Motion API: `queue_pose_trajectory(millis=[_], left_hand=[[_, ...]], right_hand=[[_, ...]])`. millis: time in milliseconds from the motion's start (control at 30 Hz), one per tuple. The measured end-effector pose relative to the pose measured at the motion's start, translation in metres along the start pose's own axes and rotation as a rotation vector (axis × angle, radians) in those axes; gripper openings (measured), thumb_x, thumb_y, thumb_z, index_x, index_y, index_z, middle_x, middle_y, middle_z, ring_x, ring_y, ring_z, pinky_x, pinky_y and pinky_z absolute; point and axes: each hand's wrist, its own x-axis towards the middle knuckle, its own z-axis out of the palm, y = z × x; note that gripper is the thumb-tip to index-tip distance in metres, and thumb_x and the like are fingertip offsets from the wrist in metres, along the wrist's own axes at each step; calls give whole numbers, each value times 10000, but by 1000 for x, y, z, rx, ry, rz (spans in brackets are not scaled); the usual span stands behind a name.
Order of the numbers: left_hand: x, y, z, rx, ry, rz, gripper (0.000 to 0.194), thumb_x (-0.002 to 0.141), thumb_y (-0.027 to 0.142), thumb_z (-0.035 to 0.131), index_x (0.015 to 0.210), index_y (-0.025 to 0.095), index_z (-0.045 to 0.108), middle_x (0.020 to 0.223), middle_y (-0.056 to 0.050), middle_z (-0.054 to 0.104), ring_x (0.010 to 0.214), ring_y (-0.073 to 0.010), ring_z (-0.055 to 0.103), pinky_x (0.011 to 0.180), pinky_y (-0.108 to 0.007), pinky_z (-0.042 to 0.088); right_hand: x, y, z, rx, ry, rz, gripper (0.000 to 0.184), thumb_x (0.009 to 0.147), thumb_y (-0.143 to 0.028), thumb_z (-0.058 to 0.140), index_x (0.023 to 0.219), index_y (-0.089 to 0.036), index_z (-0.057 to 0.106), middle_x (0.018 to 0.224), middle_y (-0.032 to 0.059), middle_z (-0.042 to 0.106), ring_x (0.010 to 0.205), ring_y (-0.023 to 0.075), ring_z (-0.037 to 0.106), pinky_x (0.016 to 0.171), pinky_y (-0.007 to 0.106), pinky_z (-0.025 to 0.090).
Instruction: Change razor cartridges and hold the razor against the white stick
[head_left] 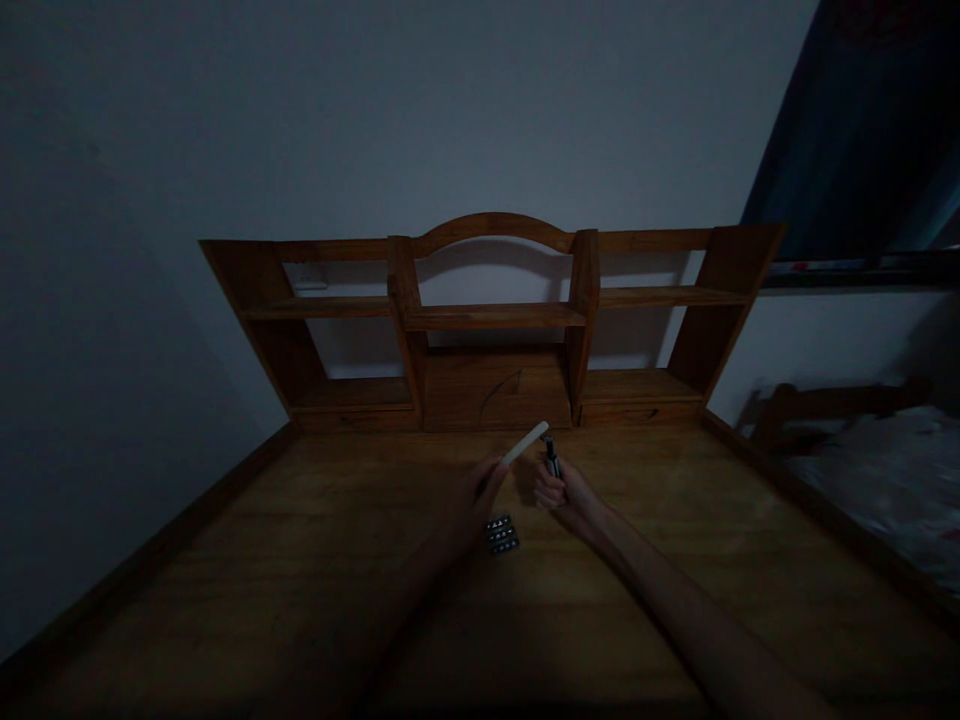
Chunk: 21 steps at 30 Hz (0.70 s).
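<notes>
In the head view my left hand (487, 482) is closed around the lower end of a slim white candle (526, 442), which slants up and to the right. My right hand (559, 486) grips a dark lighter (552, 456) upright, its top close to the candle's upper tip but apart from it. No flame shows at either one. Just below my left hand, a small dark square piece (502, 534) with rows of light marks lies on the wooden desk (600, 600); its kind cannot be made out.
A wooden shelf unit (495, 317) with several compartments stands along the desk's back edge, against a pale wall (450, 120). Raised rims border the desk's sides. At right are a dark curtain (847, 130) and a clear plastic-covered heap (892, 480). The room is dim.
</notes>
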Motion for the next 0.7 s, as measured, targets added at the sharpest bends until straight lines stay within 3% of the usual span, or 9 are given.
queue_pose_trajectory(millis=[200, 400, 567, 700], left_hand=[[2, -5, -1, 39, 37, -4, 391, 934, 476, 408, 1062, 193, 646, 988, -41, 692, 907, -193, 626, 838, -303, 483], [-4, 0, 1, 90, -70, 54, 359, 933, 464, 415, 1038, 207, 642, 932, -24, 682, 807, -166, 613, 759, -278, 483], [-2, -4, 6, 113, -7, 38, 377, 931, 481, 405, 1004, 200, 645, 885, -30, 680, 775, -168, 609, 731, -281, 484], [-3, -3, 3, 100, -27, 32, 385, 927, 488, 407, 1017, 201, 648, 878, -30, 681, 801, -182, 610, 766, -298, 494]], right_hand=[[1, -1, -3, 50, -57, 91, 538, 895, -387, 455, 436, -220, 227, 329, -82, 176, 313, 73, 125, 368, 225, 182], [2, 0, -9, 86, -83, 89, 548, 921, -400, 409, 437, -215, 234, 326, -82, 184, 313, 68, 117, 369, 217, 179], [2, 1, -8, 143, -112, 109, 536, 901, -367, 449, 438, -213, 225, 329, -85, 186, 309, 66, 114, 361, 217, 176], [2, 0, -7, 146, -96, 127, 545, 895, -368, 464, 441, -218, 203, 333, -89, 172, 309, 68, 105, 352, 221, 171]])
